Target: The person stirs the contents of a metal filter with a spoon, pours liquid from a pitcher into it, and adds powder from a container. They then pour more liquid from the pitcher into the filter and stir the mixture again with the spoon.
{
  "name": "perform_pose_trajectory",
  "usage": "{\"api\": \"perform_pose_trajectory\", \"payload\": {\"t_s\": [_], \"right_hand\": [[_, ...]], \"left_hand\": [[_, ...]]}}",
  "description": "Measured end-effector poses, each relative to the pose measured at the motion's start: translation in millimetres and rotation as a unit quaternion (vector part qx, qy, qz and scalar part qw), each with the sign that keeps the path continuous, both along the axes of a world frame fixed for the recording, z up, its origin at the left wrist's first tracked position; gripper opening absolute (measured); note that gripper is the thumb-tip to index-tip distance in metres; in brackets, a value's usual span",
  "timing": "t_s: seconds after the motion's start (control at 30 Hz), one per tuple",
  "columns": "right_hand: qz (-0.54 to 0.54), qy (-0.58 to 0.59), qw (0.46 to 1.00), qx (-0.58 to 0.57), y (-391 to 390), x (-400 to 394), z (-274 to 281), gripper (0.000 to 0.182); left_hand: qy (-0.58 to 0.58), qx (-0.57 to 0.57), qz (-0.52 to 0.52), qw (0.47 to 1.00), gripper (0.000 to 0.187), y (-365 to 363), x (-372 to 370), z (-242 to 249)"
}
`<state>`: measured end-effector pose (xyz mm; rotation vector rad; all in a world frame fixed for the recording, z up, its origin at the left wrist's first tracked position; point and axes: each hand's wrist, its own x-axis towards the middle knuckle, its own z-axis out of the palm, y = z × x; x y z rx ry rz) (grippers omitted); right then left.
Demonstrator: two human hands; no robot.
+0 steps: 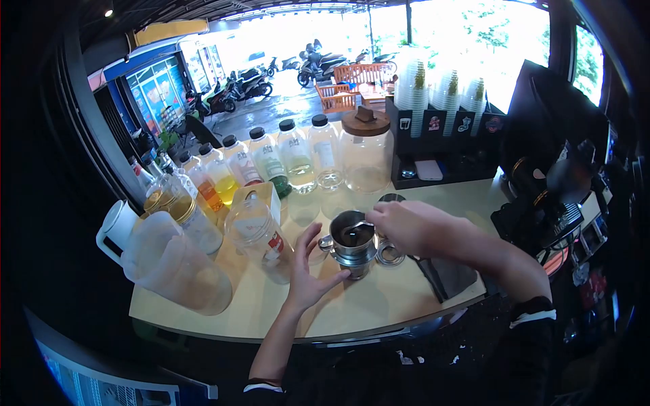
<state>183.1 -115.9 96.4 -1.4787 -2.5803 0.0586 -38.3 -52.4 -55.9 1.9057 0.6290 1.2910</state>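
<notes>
A metal drip filter (354, 254) with a side handle stands on the counter, dark contents inside its top. My right hand (406, 229) is closed on a spoon (359, 227) whose lower end dips into the filter. At the filter's left side is my left hand (313, 274), fingers spread, its thumb against or very near the metal base. A round metal piece (390, 254) lies just right of the filter, under my right wrist.
Left on the counter (325, 318) are a large translucent pitcher (176, 271), a clear jug (254, 237) and a white jug (118, 227). Several bottles (296, 159) and a lidded jar (366, 159) line the back. A cup rack (440, 149) and dark cloth (450, 277) are at right.
</notes>
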Motion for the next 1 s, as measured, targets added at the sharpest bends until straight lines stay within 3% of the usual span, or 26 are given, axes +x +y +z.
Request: {"api": "perform_pose_trajectory", "payload": {"t_s": [0.23,0.33,0.4,0.5,0.67,1.0], "right_hand": [[0.002,-0.026,0.998,0.063,13.5,-6.1,31.5,0.012],[-0.021,0.045,0.998,0.043,12.8,-10.6,36.4,0.012],[0.031,0.188,0.979,0.072,7.3,-13.9,31.1,0.005],[0.018,0.285,0.954,0.092,-1.8,-18.9,11.8,0.006],[0.054,0.233,0.949,0.206,-11.5,-14.4,-14.2,0.008],[0.057,0.275,0.947,0.158,-15.1,-16.6,-26.4,0.012]], "left_hand": [[0.032,0.036,0.005,0.999,0.092,12.0,15.3,16.7],[0.059,0.009,0.0,0.998,0.09,13.1,22.4,29.1],[0.051,0.018,0.0,0.999,0.087,13.5,26.1,32.6],[0.042,0.013,-0.013,0.999,0.081,15.5,27.6,31.0],[0.044,-0.02,-0.036,0.998,0.075,18.4,25.5,30.0],[0.056,0.009,-0.047,0.997,0.072,22.9,23.2,31.2]]}}
